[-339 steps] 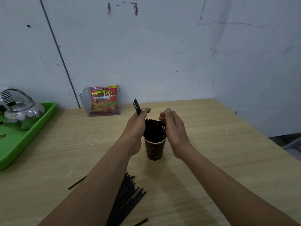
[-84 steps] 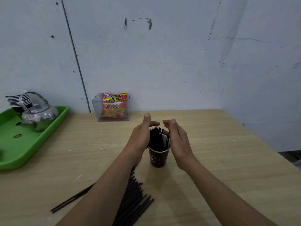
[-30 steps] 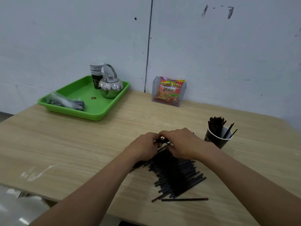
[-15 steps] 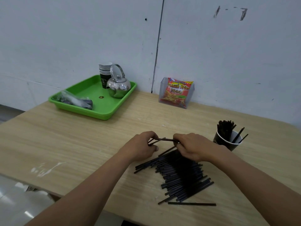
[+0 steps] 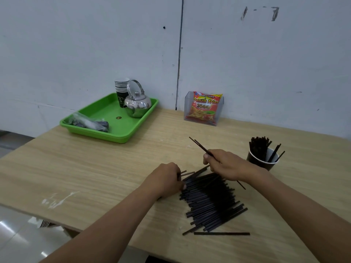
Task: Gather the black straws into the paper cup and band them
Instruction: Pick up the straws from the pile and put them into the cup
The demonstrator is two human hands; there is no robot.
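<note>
Right hand (image 5: pixel 226 166) pinching straws (image 5: pixel 199 147) (tilted up), left hand (image 5: pixel 167 179) gripping pile (image 5: pixel 209 198)

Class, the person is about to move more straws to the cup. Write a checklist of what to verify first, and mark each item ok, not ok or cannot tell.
1. Right hand grips a few straws: ok.
2. Cup upright, with room inside: ok.
3. Way from right hand to cup free: ok.
4. Left hand pinches ends at the pile: ok; how many, cannot tell.
5. Table cleared of straws: not ok; the pile and a lone straw lie there.
6. Band ready: cannot tell; none in view.
</note>
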